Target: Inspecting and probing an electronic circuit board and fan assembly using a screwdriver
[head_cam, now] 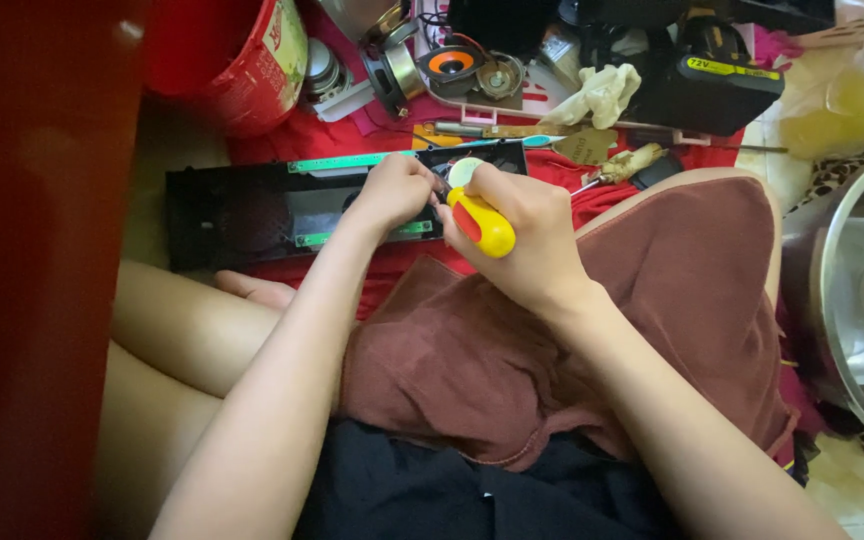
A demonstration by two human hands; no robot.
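Right hand [522,235] grip clamped on yellow-handled screwdriver [482,222]; left hand [392,190] pinches black panel [252,215].

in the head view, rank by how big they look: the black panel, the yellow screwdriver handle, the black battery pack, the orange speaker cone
1. black panel, by far the widest
2. black battery pack
3. yellow screwdriver handle, held in the right hand
4. orange speaker cone

The last two look close, and the handle is nearer the camera, so that order is unsure.
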